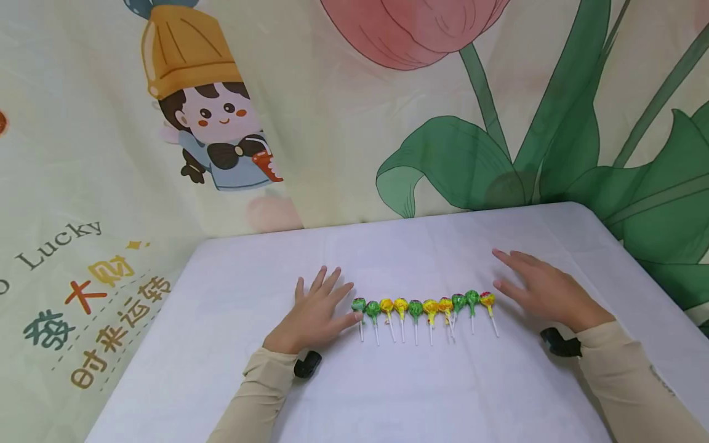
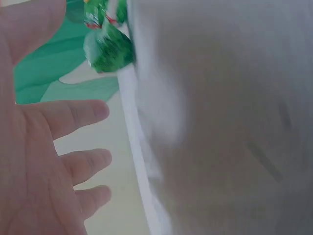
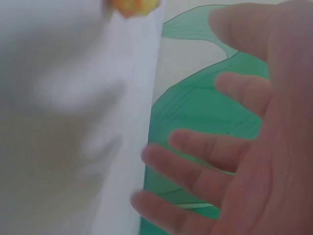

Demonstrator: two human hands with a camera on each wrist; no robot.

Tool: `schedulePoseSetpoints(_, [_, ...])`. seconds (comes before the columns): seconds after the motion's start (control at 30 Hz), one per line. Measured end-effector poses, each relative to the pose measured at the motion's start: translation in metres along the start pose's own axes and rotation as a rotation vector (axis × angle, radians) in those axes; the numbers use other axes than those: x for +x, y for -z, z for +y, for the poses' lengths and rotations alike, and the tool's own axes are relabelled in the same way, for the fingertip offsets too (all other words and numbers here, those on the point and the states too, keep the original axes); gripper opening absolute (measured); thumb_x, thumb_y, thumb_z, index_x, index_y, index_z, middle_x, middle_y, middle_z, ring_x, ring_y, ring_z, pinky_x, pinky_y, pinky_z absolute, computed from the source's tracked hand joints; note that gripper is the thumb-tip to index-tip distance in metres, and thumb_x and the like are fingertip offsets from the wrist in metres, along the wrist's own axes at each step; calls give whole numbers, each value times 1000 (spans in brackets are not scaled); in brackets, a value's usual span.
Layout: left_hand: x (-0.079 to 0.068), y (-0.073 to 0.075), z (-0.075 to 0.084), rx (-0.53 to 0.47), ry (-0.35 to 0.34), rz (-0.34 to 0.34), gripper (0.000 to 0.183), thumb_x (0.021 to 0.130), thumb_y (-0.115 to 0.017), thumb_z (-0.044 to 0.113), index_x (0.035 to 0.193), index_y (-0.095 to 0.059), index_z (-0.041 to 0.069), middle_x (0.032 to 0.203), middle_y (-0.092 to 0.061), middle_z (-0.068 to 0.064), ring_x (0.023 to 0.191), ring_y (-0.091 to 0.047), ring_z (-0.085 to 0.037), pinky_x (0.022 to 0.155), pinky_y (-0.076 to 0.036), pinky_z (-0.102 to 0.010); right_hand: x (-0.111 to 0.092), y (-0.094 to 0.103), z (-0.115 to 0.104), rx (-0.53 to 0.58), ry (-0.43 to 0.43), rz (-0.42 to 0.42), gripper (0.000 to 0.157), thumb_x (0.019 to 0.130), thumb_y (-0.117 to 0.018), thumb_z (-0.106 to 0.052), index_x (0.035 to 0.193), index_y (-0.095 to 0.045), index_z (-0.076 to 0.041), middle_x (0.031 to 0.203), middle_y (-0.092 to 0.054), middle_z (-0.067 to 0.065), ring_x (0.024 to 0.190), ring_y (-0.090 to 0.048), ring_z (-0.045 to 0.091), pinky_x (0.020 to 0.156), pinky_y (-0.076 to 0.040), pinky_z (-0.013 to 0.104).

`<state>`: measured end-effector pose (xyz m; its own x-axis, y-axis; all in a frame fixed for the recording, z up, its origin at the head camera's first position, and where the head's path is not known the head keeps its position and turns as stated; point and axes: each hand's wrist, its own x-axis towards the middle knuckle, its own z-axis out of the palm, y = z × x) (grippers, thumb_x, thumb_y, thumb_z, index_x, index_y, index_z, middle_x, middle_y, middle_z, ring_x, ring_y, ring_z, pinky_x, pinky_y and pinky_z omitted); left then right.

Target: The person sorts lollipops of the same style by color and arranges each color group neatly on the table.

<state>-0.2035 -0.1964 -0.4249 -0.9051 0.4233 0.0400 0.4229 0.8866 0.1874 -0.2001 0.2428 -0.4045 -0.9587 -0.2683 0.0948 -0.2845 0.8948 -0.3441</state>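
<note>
A row of several lollipops (image 1: 415,309) in green and yellow wrappers lies on the white-covered table, white sticks pointing toward me. My left hand (image 1: 317,312) is at the row's left end, fingers spread, its thumb over the stick of the leftmost green lollipop (image 1: 359,304). Whether it touches the stick I cannot tell. In the left wrist view a green lollipop (image 2: 108,49) shows beyond the palm. To the right of the row, my right hand (image 1: 545,289) is held with fingers extended, apart from the rightmost yellow lollipop (image 1: 487,299). Neither hand holds anything.
The white tablecloth (image 1: 388,394) spreads around the row. Behind the table hangs a printed backdrop (image 1: 332,123) with a tulip, green leaves and a cartoon child. Both wrists carry small black cameras (image 1: 308,365) over beige sleeves.
</note>
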Motion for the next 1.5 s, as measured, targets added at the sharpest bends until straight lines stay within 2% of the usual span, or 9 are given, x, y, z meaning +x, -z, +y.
schedulePoseSetpoints(0.17, [2, 3, 3, -90, -72, -15, 66, 94, -56, 61, 144, -57, 17, 157, -38, -11, 149, -23, -35, 111, -9, -72, 1, -1, -1, 206, -17, -25, 59, 100, -62, -37, 148, -49, -6, 145, -51, 23, 120, -57, 41, 96, -47, 59])
schedulePoseSetpoints(0.3, [4, 3, 4, -111, -110, -28, 59, 95, -60, 53, 141, -59, 15, 152, -46, -11, 144, -35, -33, 110, -18, -70, 1, 1, -1, 279, -7, -42, 54, 101, -62, -35, 144, -53, -4, 142, -55, 20, 115, -62, 36, 92, -52, 54])
schedulePoseSetpoints(0.57, [3, 1, 7, -114, -100, -13, 49, 98, -63, 41, 139, -61, 13, 147, -51, -9, 141, -39, -32, 110, -23, -66, 1, -6, 0, 336, -5, -92, 45, 100, -64, -31, 135, -62, -5, 134, -61, 15, 112, -62, 31, 91, -53, 50])
schedulePoseSetpoints(0.73, [-2, -3, 5, -108, -105, 9, 48, 97, -63, 41, 137, -62, 14, 145, -53, -9, 139, -41, -30, 109, -26, -65, 0, -13, -2, 323, 12, -93, 34, 97, -65, -23, 126, -68, -4, 123, -66, 11, 108, -62, 28, 91, -53, 49])
schedulePoseSetpoints(0.87, [-3, -6, 6, -108, -133, 16, 48, 97, -63, 41, 137, -63, 14, 144, -53, -10, 138, -42, -29, 110, -29, -60, -4, -16, -5, 303, -14, -111, 35, 96, -68, -26, 124, -69, -5, 124, -65, 13, 111, -60, 31, 91, -53, 50])
schedulePoseSetpoints(1.0, [1, -5, 9, -101, -158, 24, 46, 97, -63, 41, 136, -64, 15, 144, -53, -9, 139, -42, -29, 111, -28, -59, -9, -16, -5, 294, -39, -113, 38, 95, -70, -30, 124, -69, -7, 127, -64, 14, 113, -58, 33, 90, -53, 50])
schedulePoseSetpoints(1.13, [8, -5, 14, -126, -151, 12, 45, 98, -63, 40, 135, -64, 16, 145, -52, -9, 140, -40, -28, 112, -24, -63, -11, -17, -1, 311, -45, -97, 38, 94, -71, -31, 124, -69, -7, 127, -64, 15, 114, -58, 33, 91, -53, 51])
schedulePoseSetpoints(1.3, [8, -8, 19, -185, -112, -11, 42, 99, -63, 37, 134, -65, 14, 144, -53, -8, 142, -37, -33, 110, -19, -70, -12, -20, 4, 363, -47, -112, 40, 95, -70, -34, 126, -68, -7, 128, -63, 14, 116, -56, 33, 94, -51, 52])
schedulePoseSetpoints(1.5, [5, -10, 22, -268, -58, 24, 39, 99, -62, 34, 132, -66, 14, 141, -56, -6, 144, -34, -37, 109, -13, -74, -9, -24, 7, 397, -34, -121, 42, 96, -69, -37, 127, -68, -8, 130, -62, 13, 117, -55, 32, 95, -50, 52])
